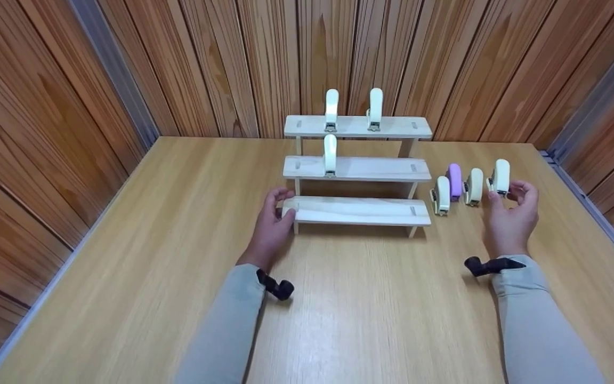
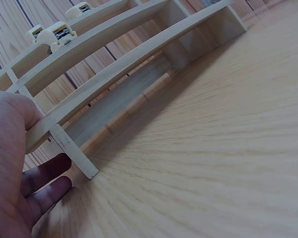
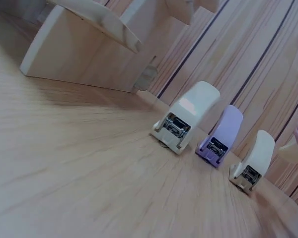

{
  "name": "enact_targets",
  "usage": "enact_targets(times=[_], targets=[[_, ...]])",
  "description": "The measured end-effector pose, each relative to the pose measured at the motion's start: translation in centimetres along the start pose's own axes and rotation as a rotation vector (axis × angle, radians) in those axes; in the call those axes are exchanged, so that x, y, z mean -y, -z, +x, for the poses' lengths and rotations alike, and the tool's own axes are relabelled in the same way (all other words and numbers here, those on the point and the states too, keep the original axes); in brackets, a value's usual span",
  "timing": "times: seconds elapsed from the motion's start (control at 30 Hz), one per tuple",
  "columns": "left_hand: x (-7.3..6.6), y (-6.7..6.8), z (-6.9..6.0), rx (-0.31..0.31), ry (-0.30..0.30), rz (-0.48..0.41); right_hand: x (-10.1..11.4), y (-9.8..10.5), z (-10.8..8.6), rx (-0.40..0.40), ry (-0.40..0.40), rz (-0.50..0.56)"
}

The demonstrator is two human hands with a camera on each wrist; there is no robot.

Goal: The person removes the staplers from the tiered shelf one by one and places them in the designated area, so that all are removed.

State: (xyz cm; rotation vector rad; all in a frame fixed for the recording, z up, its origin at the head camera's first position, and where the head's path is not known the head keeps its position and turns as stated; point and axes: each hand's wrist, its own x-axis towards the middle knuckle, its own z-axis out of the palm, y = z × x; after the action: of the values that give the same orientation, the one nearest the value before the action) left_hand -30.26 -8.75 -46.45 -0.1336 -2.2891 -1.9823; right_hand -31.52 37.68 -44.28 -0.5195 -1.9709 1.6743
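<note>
A three-tier wooden display shelf [image 1: 357, 210] stands at the middle of the table. My left hand [image 1: 269, 226] grips the left end of its lowest tier, thumb on top and fingers beside the leg. On the right, my right hand [image 1: 512, 224] pinches a cream stapler [image 1: 500, 173] between thumb and fingers; only an edge of that hand shows in the right wrist view. Left of it stand another cream stapler [image 1: 474, 186], a purple stapler [image 3: 222, 134] and a whitish stapler [image 3: 188, 111] near the shelf's right end.
Two pale staplers, left [image 1: 331, 109] and right [image 1: 375, 108], stand on the top tier. One more pale stapler [image 1: 330, 154] is on the middle tier. Wood-panel walls [image 1: 264, 64] enclose the back and sides of the table [image 1: 349, 320].
</note>
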Motion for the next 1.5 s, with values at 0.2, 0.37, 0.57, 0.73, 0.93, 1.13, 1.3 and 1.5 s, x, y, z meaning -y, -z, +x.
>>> enact_targets(times=[0.2, 0.37, 0.57, 0.73, 0.93, 1.13, 1.3, 1.5], targets=[[0.2, -0.2, 0.0, 0.004, -0.011, 0.007, -0.6, 0.5, 0.5, 0.029, -0.078, -0.015], [0.1, -0.1, 0.0, 0.005, -0.003, 0.008, -1.1, 0.6, 0.9, 0.053, -0.101, -0.099], [0.0, 0.2, 0.1, 0.006, 0.019, 0.017, -1.8, 0.4, 1.5, 0.033, -0.067, -0.191], [0.0, 0.2, 0.1, 0.004, 0.029, 0.02, -2.0, 0.6, 2.0, 0.043, -0.101, -0.213], [-0.1, 0.0, 0.1, 0.003, 0.017, 0.014, -2.0, 0.6, 2.2, 0.06, -0.088, -0.32], [0.0, 0.0, 0.1, -0.012, -0.022, 0.027, -1.9, 0.4, 2.5, 0.1, -0.055, -0.462], [-0.1, 0.0, 0.0, -0.013, -0.013, 0.025, -1.9, 0.4, 2.8, 0.108, -0.068, -0.495], [-0.1, 0.0, 0.0, -0.016, -0.002, 0.018, -1.8, 0.4, 2.8, 0.11, -0.069, -0.522]])
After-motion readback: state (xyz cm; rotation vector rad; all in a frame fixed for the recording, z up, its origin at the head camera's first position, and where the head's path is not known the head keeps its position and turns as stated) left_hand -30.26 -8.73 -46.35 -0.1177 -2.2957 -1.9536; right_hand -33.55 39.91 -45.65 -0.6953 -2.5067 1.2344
